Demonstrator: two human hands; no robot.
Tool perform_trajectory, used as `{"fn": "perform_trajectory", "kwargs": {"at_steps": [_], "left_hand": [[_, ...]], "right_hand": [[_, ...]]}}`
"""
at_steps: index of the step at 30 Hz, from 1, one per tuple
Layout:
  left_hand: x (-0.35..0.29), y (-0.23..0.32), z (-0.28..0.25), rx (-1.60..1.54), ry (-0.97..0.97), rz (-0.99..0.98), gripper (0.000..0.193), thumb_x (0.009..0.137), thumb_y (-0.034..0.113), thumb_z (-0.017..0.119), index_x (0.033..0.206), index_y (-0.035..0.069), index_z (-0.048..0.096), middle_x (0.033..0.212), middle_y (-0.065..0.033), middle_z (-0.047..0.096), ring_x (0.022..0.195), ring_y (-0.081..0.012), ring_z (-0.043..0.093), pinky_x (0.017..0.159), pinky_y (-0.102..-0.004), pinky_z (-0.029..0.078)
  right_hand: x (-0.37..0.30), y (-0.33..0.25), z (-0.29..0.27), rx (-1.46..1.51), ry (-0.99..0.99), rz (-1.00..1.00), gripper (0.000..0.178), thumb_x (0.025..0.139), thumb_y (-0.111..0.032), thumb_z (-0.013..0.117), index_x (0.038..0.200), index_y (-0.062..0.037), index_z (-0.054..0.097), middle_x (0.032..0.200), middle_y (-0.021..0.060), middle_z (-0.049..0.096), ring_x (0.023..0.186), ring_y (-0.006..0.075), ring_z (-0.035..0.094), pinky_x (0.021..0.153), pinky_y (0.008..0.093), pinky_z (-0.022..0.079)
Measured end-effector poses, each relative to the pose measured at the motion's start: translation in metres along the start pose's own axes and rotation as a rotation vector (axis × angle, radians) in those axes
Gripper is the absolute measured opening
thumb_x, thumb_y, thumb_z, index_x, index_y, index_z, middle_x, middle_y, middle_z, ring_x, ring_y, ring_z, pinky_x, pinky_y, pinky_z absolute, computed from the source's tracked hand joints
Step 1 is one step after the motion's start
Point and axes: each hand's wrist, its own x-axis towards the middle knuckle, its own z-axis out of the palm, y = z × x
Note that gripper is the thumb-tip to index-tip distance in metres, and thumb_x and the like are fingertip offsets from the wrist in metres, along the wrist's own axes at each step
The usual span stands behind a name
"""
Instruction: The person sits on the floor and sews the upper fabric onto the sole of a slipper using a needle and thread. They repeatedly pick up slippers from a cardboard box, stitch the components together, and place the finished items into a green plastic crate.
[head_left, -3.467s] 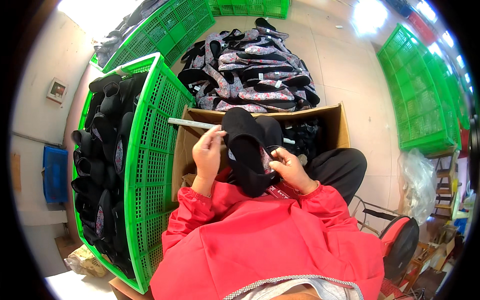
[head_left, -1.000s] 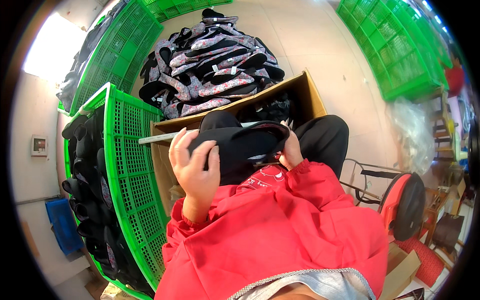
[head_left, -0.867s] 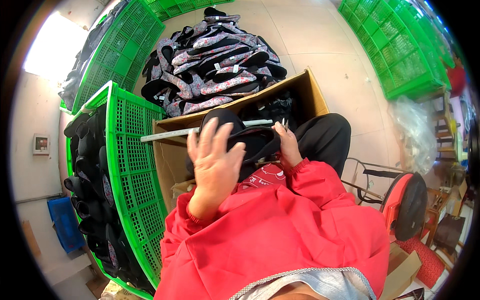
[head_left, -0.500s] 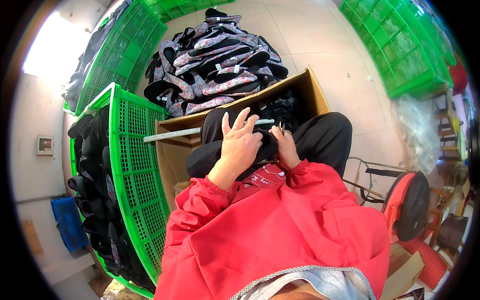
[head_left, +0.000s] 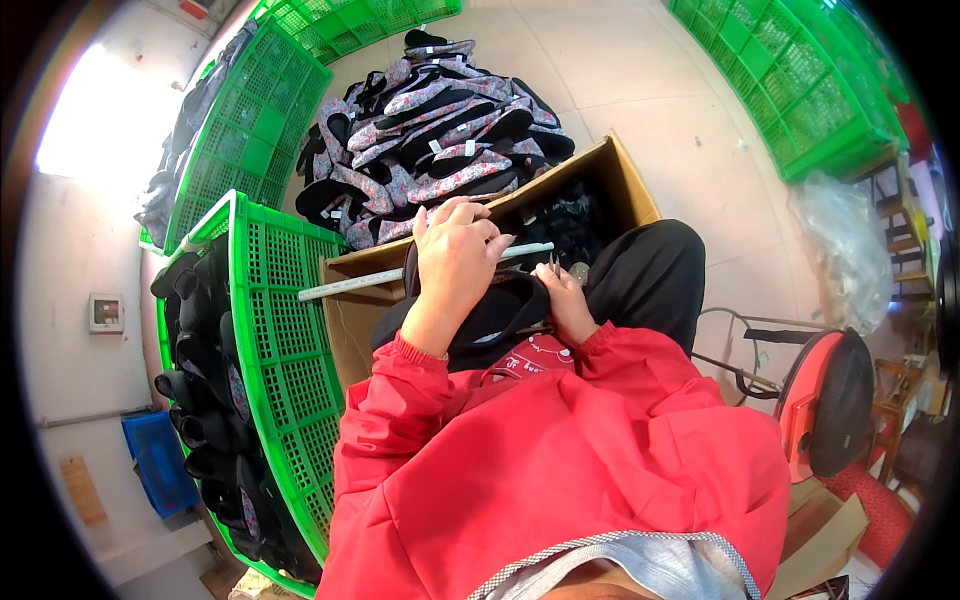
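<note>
My left hand (head_left: 452, 262) is raised over my lap, palm turned away, its fingers bent and a little apart; I see nothing held in it. My right hand (head_left: 567, 303) is closed around small metal thread snips (head_left: 555, 264), whose pointed tips stick up past the thumb. Beside that hand, a black slipper-like piece (head_left: 497, 312) with a rounded opening lies on my lap; whether the right fingers also grip it cannot be seen. Behind my hands, a pale grey pipe (head_left: 350, 285) lies across the cardboard box (head_left: 632, 185), which has dark items inside.
A heap of floral and black slippers (head_left: 440, 130) lies on the floor beyond the box. At my left stands a green crate (head_left: 285, 330) filled with black footwear. More green crates (head_left: 775, 75) stand at the far right. A red and black round stool (head_left: 825, 400) is at my right.
My left hand has lifted away and slightly left, its spread fingers now bent. The black piece's opening shows more. The right hand stays near its place, still holding the snips.
</note>
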Motion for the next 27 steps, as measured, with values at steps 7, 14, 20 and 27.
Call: {"fn": "perform_trajectory", "kwargs": {"at_steps": [7,14,20,27], "left_hand": [[0.0,-0.012,0.008,-0.074,-0.054,-0.022,0.029,0.083,0.019,0.07,0.109,0.007,0.072,0.116,-0.0103,0.068,0.11,-0.0301,0.061,0.097,-0.0397,0.047],[-0.019,-0.002,0.0,-0.371,-0.636,0.008,0.073,0.077,0.019,0.068,0.144,0.004,0.044,0.132,-0.0213,0.057,0.118,-0.0359,0.057,0.1,-0.038,0.046],[-0.03,0.013,0.037,-0.164,-0.58,-0.141,0.045,0.074,0.008,0.061,0.118,0.009,0.068,0.098,-0.0179,0.071,0.092,-0.0351,0.068,0.081,-0.0437,0.054],[-0.045,0.011,0.07,-0.012,-0.41,-0.219,0.016,0.077,0.014,0.063,0.089,0.009,0.072,0.088,-0.0131,0.07,0.086,-0.0311,0.069,0.076,-0.042,0.054]], "right_hand": [[-0.004,-0.004,-0.001,0.019,-0.081,-0.03,0.023,0.103,-0.026,0.052,0.097,-0.0066,0.062,0.086,-0.0038,0.06,0.077,0.004,0.054,0.07,0.0201,0.045],[-0.006,-0.013,0.007,0.029,0.005,0.011,0.023,0.104,-0.025,0.051,0.099,-0.0056,0.061,0.085,-0.0026,0.06,0.075,0.0043,0.055,0.069,0.0205,0.046],[-0.004,-0.011,0.004,-0.119,-0.038,-0.153,0.024,0.103,-0.026,0.052,0.099,-0.0052,0.062,0.086,-0.0033,0.059,0.079,0.0038,0.051,0.071,0.0204,0.043],[0.012,-0.009,-0.011,-0.396,0.058,-0.379,0.015,0.096,-0.019,0.064,0.095,-0.0038,0.063,0.084,-0.0002,0.06,0.077,0.0056,0.052,0.069,0.0242,0.045]]}}
